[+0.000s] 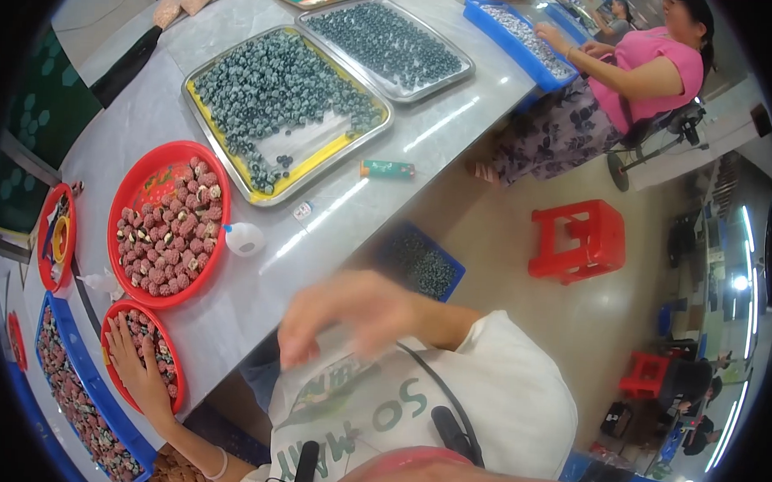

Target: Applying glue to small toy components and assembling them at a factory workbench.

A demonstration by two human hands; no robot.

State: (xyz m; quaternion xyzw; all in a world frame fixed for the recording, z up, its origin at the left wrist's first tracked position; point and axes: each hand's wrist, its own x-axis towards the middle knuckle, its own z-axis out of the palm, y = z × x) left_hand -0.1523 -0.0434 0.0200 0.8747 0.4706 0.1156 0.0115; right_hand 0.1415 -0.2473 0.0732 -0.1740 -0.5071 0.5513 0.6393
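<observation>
My left hand (pixel 139 364) lies spread, fingers stretched out, over the smaller red round basin (pixel 178 353). This basin is filled with bumpy pinkish pieces (pixel 162 365), some with dark and pale patches. Up in front of my white shirt is my right hand (pixel 349 316), bent at the wrist and smeared by motion, so its fingers cannot be made out. Just beyond the left hand stands a larger red basin (pixel 224 261) with similar bumpy pink pieces (pixel 174 234). A small white bottle with a blue tip (pixel 245 239) stands against that basin's right side.
On the grey table (pixel 256 313) are a yellow-lined metal tray (pixel 381 126) of dark green beads and a second metal tray (pixel 468 70). A long blue bin (pixel 136 453) runs at left. A red stool (pixel 603 240) and a co-worker in pink (pixel 656 68) are at right.
</observation>
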